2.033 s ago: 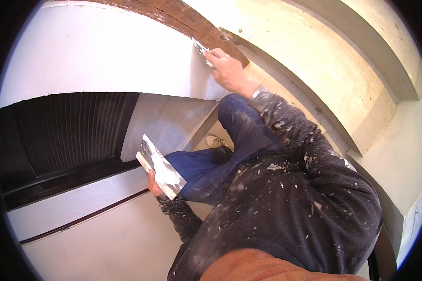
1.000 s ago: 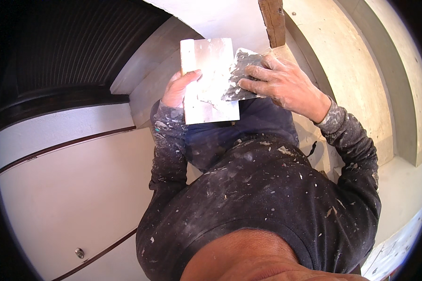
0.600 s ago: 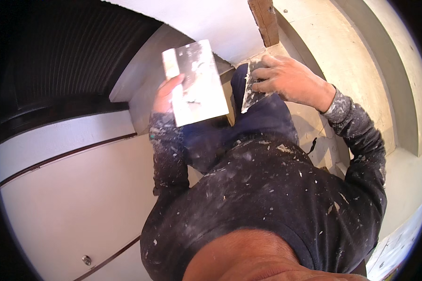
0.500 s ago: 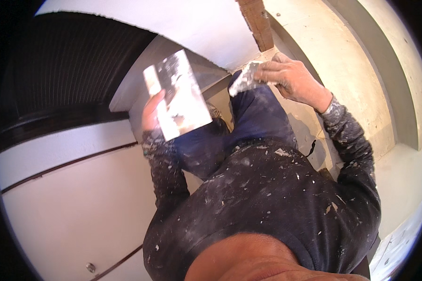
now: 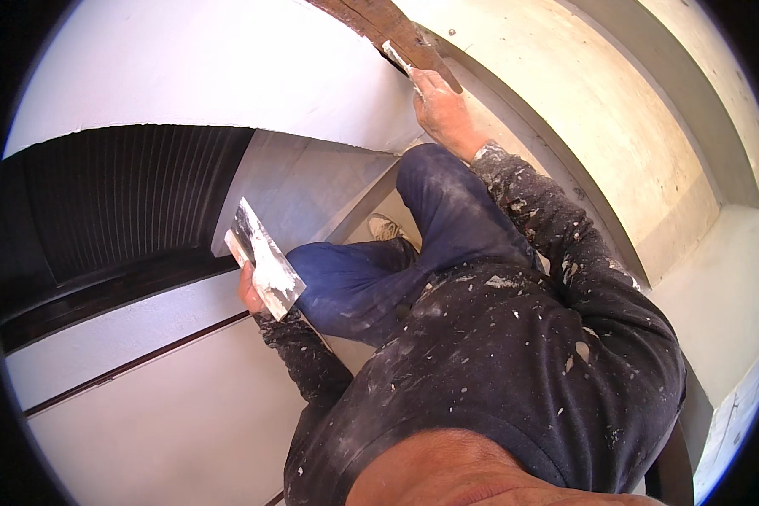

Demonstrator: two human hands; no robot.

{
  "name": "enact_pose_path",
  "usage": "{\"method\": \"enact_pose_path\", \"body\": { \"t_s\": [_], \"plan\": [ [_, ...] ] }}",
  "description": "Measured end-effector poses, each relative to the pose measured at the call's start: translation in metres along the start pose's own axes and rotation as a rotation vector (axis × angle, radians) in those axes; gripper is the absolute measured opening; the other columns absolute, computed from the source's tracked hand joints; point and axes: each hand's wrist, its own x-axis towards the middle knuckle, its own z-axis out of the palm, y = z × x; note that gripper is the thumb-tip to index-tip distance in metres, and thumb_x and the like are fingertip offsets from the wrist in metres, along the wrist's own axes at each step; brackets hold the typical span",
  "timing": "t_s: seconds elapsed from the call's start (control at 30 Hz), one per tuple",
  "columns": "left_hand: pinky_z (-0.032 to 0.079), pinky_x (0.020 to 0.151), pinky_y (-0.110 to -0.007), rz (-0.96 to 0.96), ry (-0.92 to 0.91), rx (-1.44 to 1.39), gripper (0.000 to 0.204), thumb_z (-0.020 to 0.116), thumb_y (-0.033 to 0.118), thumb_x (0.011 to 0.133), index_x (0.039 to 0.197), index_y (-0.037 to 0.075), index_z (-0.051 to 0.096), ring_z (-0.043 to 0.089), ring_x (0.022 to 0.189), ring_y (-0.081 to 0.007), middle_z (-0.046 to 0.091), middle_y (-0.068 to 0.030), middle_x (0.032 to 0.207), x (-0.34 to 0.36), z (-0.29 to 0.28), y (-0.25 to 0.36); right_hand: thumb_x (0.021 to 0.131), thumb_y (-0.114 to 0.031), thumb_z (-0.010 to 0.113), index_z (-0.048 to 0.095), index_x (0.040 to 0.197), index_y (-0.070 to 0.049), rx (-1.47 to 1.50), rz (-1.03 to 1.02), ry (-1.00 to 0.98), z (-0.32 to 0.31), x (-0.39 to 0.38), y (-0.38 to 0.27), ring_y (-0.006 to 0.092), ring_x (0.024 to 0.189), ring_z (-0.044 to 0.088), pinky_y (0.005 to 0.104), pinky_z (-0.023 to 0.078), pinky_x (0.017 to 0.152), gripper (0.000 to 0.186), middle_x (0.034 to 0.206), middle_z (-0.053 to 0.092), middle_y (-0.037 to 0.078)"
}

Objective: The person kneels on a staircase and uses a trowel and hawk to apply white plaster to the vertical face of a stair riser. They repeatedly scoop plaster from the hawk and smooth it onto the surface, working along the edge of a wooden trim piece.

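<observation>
My left hand (image 5: 250,289) is closed on the edge of a wide steel filling blade (image 5: 292,288) with a pale grip strip. A smear of white putty (image 5: 268,263) lies across its face. Up at the far side, my right hand (image 5: 449,116) grips a putty-smeared scraper (image 5: 399,59), seen nearly edge-on. Its blade is at the border between the white plastered surface (image 5: 228,72) and a brown wooden beam (image 5: 394,27); whether it touches them I cannot tell.
Beneath the white surface is a dark ribbed panel (image 5: 135,198). A white panel with a dark strip (image 5: 135,367) stands at the left. Cream stepped wall (image 5: 565,110) curves along the right. My bent knees (image 5: 447,190) and one shoe (image 5: 385,226) are below.
My right hand has moved up and away with the scraper to the beam's edge. The left hand has lowered and tilted the filling blade. The view has shifted, showing more of the white surface.
</observation>
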Motion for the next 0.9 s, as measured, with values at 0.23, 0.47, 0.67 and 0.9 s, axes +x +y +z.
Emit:
{"method": "enact_pose_path", "body": {
  "t_s": [0.23, 0.47, 0.67, 0.9],
  "plan": [
    [0.059, 0.089, -0.044, 0.018, -0.056, -0.071, 0.052, 0.052, 0.032, 0.1, 0.139, -0.002, 0.051, 0.07, 0.103, -0.0295, 0.067, -0.0177, 0.12, 0.002, -0.011, -0.005, 0.091, -0.004, 0.058, 0.056, 0.132, 0.001, 0.045, -0.006, -0.01, 0.016, 0.007, -0.019, 0.0377, 0.107, 0.064, 0.0428, 0.055, 0.089, 0.042, 0.125, 0.062, 0.019],
    [0.057, 0.094, -0.047, 0.052, -0.09, -0.125, 0.054, 0.055, 0.033, 0.099, 0.14, -0.003, 0.049, 0.069, 0.108, -0.0328, 0.066, -0.0216, 0.123, 0.001, -0.022, -0.011, 0.087, -0.005, 0.055, 0.06, 0.132, -0.006, 0.028, -0.201, -0.222, -0.022, 0.028, 0.015, 0.0337, 0.109, 0.065, 0.0414, 0.055, 0.091, 0.045, 0.127, 0.063, 0.013],
    [0.057, 0.093, -0.046, 0.062, -0.086, -0.114, 0.054, 0.055, 0.032, 0.099, 0.139, -0.004, 0.049, 0.069, 0.106, -0.0327, 0.066, -0.0217, 0.122, 0.003, -0.024, -0.012, 0.095, -0.007, 0.056, 0.061, 0.132, -0.007, -0.022, -0.294, -0.362, -0.06, 0.033, 0.028, 0.0333, 0.109, 0.065, 0.0416, 0.055, 0.091, 0.037, 0.123, 0.065, 0.013],
    [0.059, 0.09, -0.045, 0.045, -0.057, -0.124, 0.053, 0.052, 0.032, 0.099, 0.136, -0.006, 0.051, 0.07, 0.101, -0.0329, 0.067, -0.0221, 0.118, 0.003, -0.014, -0.012, 0.091, -0.004, 0.058, 0.057, 0.132, -0.003, -0.01, -0.135, -0.039, -0.021, 0.034, -0.013, 0.0358, 0.104, 0.066, 0.0411, 0.057, 0.087, 0.041, 0.125, 0.062, 0.018]
  ]
}}
